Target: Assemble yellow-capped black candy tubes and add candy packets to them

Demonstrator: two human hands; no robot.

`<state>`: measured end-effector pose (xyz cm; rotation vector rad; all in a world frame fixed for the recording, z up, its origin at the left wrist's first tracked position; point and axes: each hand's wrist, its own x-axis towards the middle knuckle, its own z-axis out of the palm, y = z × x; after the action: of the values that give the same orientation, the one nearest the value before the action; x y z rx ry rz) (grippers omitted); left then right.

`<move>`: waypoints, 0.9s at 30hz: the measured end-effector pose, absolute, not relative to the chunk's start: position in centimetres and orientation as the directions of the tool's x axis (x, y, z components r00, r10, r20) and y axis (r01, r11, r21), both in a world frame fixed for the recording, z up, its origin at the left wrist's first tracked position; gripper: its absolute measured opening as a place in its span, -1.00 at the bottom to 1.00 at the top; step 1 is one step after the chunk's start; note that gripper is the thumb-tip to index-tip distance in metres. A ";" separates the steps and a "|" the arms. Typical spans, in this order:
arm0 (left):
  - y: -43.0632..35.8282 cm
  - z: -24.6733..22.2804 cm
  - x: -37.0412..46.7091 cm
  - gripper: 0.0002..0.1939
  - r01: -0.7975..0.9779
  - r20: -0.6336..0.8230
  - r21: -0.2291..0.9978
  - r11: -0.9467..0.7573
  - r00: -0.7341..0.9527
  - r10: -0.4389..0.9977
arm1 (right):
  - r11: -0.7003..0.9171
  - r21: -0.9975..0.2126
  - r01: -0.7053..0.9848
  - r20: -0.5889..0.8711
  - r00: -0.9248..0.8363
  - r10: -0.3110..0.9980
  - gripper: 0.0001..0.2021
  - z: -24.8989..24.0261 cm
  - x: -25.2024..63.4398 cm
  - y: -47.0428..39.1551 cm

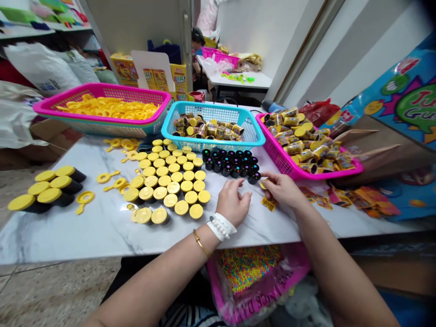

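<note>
My left hand [233, 202] rests over the table with its fingers loosely bent and thumb apart, holding nothing visible. To its right, my right hand [281, 190] pinches a small yellow lid [263, 184], mostly covered by the fingers. Just below those fingertips lies a yellow printed label [269, 204]. Beyond both hands stand rows of open black canisters [236, 170] with coloured bits inside. Left of my left hand, many yellow-lidded black canisters [164, 181] stand close together.
Behind are a blue basket [213, 145] and a pink basket [277, 154] of labelled canisters, plus another pink basket [44, 108] of yellow ring-shaped pieces. Loose labels [369, 200] lie at right. Below the table edge, a pink tub [218, 297] holds colourful candy beads [250, 265]. A person [196, 50] sits farther back.
</note>
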<state>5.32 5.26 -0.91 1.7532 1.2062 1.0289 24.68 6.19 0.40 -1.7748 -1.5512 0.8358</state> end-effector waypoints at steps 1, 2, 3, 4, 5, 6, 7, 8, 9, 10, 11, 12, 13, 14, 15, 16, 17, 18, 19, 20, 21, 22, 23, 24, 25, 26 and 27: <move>5.3 -1.0 5.4 -0.61 0.349 0.202 0.896 -0.273 0.227 0.953 | -0.118 -0.788 0.604 -0.095 0.070 0.993 -0.60 0.5 24.4 6.3; 5.4 -1.1 5.4 -0.58 0.354 0.205 0.894 -0.276 0.225 0.953 | -0.123 -0.775 0.620 -0.125 0.040 0.991 -0.61 0.5 24.0 6.1; 5.4 -1.1 5.5 -0.55 0.363 0.207 0.889 -0.278 0.224 0.952 | -0.117 -0.759 0.641 -0.143 0.011 0.990 -0.62 0.6 23.6 5.7; 5.5 -1.2 5.5 -0.53 0.378 0.209 0.881 -0.283 0.226 0.951 | -0.096 -0.747 0.658 -0.148 -0.023 0.989 -0.64 0.7 23.2 5.3; 5.5 -1.2 5.5 -0.55 0.398 0.209 0.871 -0.289 0.232 0.950 | -0.069 -0.740 0.670 -0.146 -0.060 0.987 -0.66 0.8 22.8 4.7; 5.5 -1.1 5.5 -0.60 0.420 0.207 0.859 -0.294 0.241 0.948 | -0.042 -0.737 0.674 -0.140 -0.091 0.986 -0.69 0.9 22.4 4.2; 5.5 -1.1 5.4 -0.65 0.441 0.200 0.847 -0.296 0.253 0.947 | -0.022 -0.739 0.673 -0.125 -0.106 0.986 -0.71 1.1 22.1 3.7; 5.5 -1.0 5.3 -0.70 0.460 0.189 0.836 -0.298 0.268 0.945 | -0.010 -0.745 0.667 -0.105 -0.102 0.989 -0.73 1.3 21.9 3.2; 5.5 -1.0 5.2 -0.73 0.476 0.175 0.828 -0.296 0.282 0.943 | -0.007 -0.752 0.659 -0.086 -0.087 0.992 -0.73 1.4 21.9 2.9; 5.5 -0.9 5.0 -0.73 0.488 0.162 0.822 -0.294 0.293 0.942 | -0.006 -0.761 0.649 -0.070 -0.073 0.995 -0.74 1.6 21.9 2.6; 5.4 -0.9 4.9 -0.72 0.497 0.153 0.817 -0.293 0.303 0.941 | 0.002 -0.768 0.640 -0.060 -0.074 0.995 -0.76 1.6 22.0 2.3; 5.3 -0.8 4.8 -0.72 0.504 0.147 0.812 -0.295 0.313 0.938 | 0.022 -0.776 0.630 -0.042 -0.086 0.995 -0.79 1.7 22.1 2.1; 5.2 -0.8 4.8 -0.72 0.509 0.143 0.807 -0.299 0.323 0.935 | 0.059 -0.777 0.627 -0.001 -0.095 0.996 -0.83 1.6 22.2 1.9; 5.1 -0.7 4.7 -0.72 0.512 0.141 0.803 -0.304 0.332 0.933 | 0.107 -0.759 0.642 0.071 -0.082 0.994 -0.84 1.4 22.3 1.6; 5.0 -0.7 4.6 -0.71 0.517 0.141 0.798 -0.309 0.339 0.930 | 0.155 -0.712 0.685 0.173 -0.043 0.984 -0.84 1.2 22.3 1.3; 4.9 -0.7 4.5 -0.70 0.524 0.141 0.791 -0.316 0.345 0.928 | 0.191 -0.636 0.747 0.289 0.001 0.957 -0.83 0.8 22.2 0.9; 4.7 -0.7 4.4 -0.70 0.535 0.141 0.781 -0.322 0.351 0.926 | 0.212 -0.545 0.812 0.391 0.023 0.920 -0.82 0.4 21.9 0.3; 4.5 -0.6 4.2 -0.70 0.551 0.139 0.768 -0.326 0.355 0.925 | 0.225 -0.457 0.860 0.458 0.011 0.889 -0.81 -0.1 21.6 -0.3; 4.4 -0.6 4.1 -0.70 0.568 0.135 0.754 -0.331 0.359 0.924 | 0.243 -0.393 0.887 0.476 -0.030 0.879 -0.79 -0.5 21.3 -1.1; 4.2 -0.6 3.9 -0.70 0.585 0.129 0.740 -0.334 0.363 0.923 | 0.272 -0.362 0.891 0.461 -0.083 0.884 -0.76 -0.9 21.0 -1.9; 4.1 -0.5 3.7 -0.71 0.599 0.123 0.726 -0.336 0.368 0.922 | 0.307 -0.365 0.879 0.426 -0.135 0.895 -0.72 -1.0 20.7 -2.8; 4.0 -0.5 3.6 -0.71 0.612 0.115 0.715 -0.338 0.373 0.920 | 0.334 -0.385 0.860 0.386 -0.179 0.905 -0.69 -1.1 20.4 -3.6; 3.9 -0.4 3.5 -0.71 0.623 0.108 0.706 -0.338 0.377 0.920 | 0.349 -0.405 0.845 0.351 -0.209 0.913 -0.65 -1.0 20.2 -4.3; 3.8 -0.3 3.4 -0.72 0.631 0.101 0.697 -0.340 0.384 0.918 | 0.358 -0.416 0.836 0.318 -0.236 0.919 -0.63 -0.8 20.1 -4.9; 3.8 -0.3 3.4 -0.73 0.637 0.097 0.690 -0.345 0.391 0.915 | 0.363 -0.418 0.832 0.288 -0.258 0.922 -0.62 -0.6 20.0 -5.4; 3.7 -0.2 3.3 -0.73 0.642 0.094 0.683 -0.348 0.395 0.914 | 0.362 -0.414 0.835 0.270 -0.267 0.925 -0.62 -0.4 19.9 -5.7; 3.7 -0.1 3.3 -0.72 0.646 0.090 0.678 -0.350 0.400 0.912 | 0.352 -0.404 0.844 0.268 -0.258 0.928 -0.62 -0.3 19.9 -5.9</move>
<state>3.31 3.69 -0.13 2.1079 1.3247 0.6295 19.90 -5.86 -0.34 -1.5438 -2.1634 0.2455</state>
